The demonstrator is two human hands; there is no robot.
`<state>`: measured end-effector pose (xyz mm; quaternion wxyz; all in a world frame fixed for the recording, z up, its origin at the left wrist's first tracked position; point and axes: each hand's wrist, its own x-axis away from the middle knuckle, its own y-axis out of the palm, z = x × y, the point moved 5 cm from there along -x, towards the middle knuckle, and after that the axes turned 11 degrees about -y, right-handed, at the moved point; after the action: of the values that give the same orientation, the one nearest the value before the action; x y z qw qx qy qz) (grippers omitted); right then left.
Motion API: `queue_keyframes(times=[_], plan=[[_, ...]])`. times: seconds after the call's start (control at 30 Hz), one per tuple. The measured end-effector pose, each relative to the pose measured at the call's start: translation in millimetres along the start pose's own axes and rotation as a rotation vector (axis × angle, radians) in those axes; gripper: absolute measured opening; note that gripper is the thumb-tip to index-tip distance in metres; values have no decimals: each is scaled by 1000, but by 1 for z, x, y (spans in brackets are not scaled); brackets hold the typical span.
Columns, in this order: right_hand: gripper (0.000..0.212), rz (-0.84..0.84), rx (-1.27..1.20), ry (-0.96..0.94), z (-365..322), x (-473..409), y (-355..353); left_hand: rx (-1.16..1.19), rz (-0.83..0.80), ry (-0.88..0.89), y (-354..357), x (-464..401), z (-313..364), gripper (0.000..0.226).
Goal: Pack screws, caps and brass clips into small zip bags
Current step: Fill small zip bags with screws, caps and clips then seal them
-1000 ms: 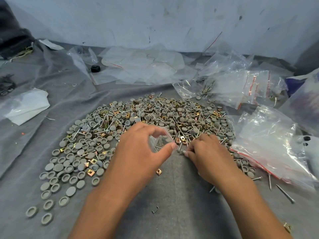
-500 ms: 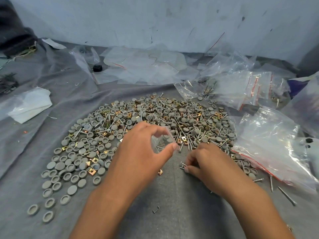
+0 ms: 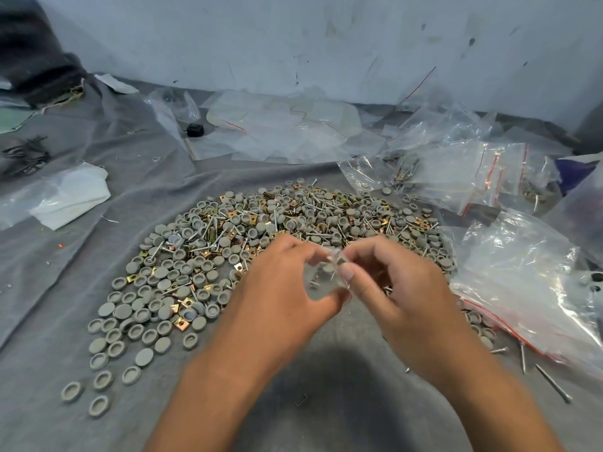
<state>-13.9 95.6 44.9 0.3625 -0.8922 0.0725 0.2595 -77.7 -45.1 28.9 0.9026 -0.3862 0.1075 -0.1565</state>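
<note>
A wide heap of grey caps (image 3: 163, 305), brass clips (image 3: 182, 324) and steel screws (image 3: 212, 223) covers the grey cloth. In front of it my left hand (image 3: 280, 288) pinches a small clear zip bag (image 3: 321, 278) between thumb and forefinger, with its mouth facing right. My right hand (image 3: 398, 288) is at the bag's mouth, fingertips pinching screws that poke into it. The bag is transparent and its contents are hard to make out.
Empty zip bags (image 3: 515, 282) with red strips lie at the right, filled bags (image 3: 456, 177) behind them. More clear bags (image 3: 287, 132) and a small black cap (image 3: 195, 129) sit at the back. A white wad (image 3: 71, 197) lies left. Loose screws (image 3: 553, 383) lie at front right.
My right hand has lifted from the cloth with the picked-up screws and moved left and up to the bag's mouth. The left hand keeps holding the bag.
</note>
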Motion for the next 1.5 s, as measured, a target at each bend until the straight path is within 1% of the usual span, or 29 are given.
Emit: queue_keyframes(times=[0.07, 0.13, 0.23, 0.3, 0.37, 0.4, 0.43, 0.47, 0.53, 0.57, 0.6, 0.63, 0.77, 0.97, 1.13, 1.27, 1.37, 1.5], plan=[[9, -14, 142, -71, -5, 1, 3, -19, -6, 7, 1, 0, 2, 45], [15, -34, 217, -97, -6, 1, 5, -35, -16, 10, 2, 1, 3, 47], [22, -10, 193, -95, -9, -1, 3, -28, -37, 4, 4, 2, 4, 47], [16, 102, 101, -54, -7, -2, -6, -18, -47, -4, 3, 2, 4, 42], [10, 267, 63, 51, 10, -2, -23, 3, -43, -15, 0, 2, 4, 37], [13, 317, 83, 126, 22, -1, -31, 10, -37, -20, -1, 2, 4, 38], [15, 308, 114, 221, 36, 0, -34, 13, -32, -24, -2, 2, 3, 41], [14, 233, 161, 323, 50, 3, -32, 11, -27, -25, -2, 2, 3, 43], [11, -20, 304, 476, 70, 9, -16, 7, -21, -26, -2, 2, 2, 45], [15, -130, 366, 513, 75, 12, -7, 7, -18, -24, -2, 2, 3, 46], [18, -205, 413, 536, 79, 14, 3, 8, -14, -19, -2, 2, 3, 46], [21, -239, 462, 552, 81, 13, 9, 9, -11, -16, -1, 2, 3, 47], [29, -204, 678, 577, 80, 6, 15, 7, -2, -9, 0, 3, 1, 49], [19, -204, 729, 582, 76, 8, 11, 9, -5, -4, -2, 2, -4, 53], [14, -253, 801, 579, 71, 7, 11, -7, 0, 5, -1, 2, -6, 56], [14, -230, 751, 612, 70, 7, 11, -26, 7, 7, -1, 1, -6, 54], [12, -215, 668, 634, 69, 10, 11, -21, 2, 8, -1, 2, -4, 58], [10, -107, 578, 611, 69, 9, 6, -23, -2, 1, -2, 2, -3, 60]])
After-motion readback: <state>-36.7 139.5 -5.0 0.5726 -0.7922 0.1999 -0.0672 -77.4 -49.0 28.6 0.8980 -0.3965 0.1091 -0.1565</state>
